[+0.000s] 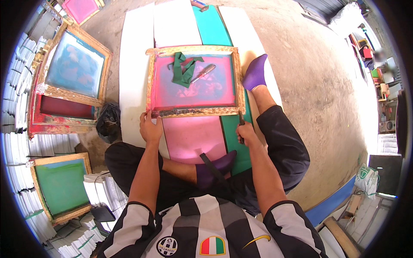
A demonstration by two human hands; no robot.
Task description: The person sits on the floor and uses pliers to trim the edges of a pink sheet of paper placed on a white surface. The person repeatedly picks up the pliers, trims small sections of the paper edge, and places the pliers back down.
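Observation:
A wooden screen-printing frame (197, 112) with pink-and-blue mesh lies flat in front of me. My left hand (151, 128) grips its near left corner, fingertips on the wooden edge. In my right hand (247, 132) is a slim dark hand tool (241, 118) that looks like pliers, its tip against the near right corner of the frame; the fist hides its middle. On the mesh rests a crumpled green cloth strip (182, 76), and beside it a screwdriver (204, 73) with a translucent handle.
White, teal and pink boards (195, 135) lie under the frame and around my crossed legs. More screen frames (105, 81) lean on the left, one with green mesh (61, 185), among paper stacks (103, 189). A black plastic bag (108, 122) sits nearby. Concrete floor (318, 112) spreads to the right.

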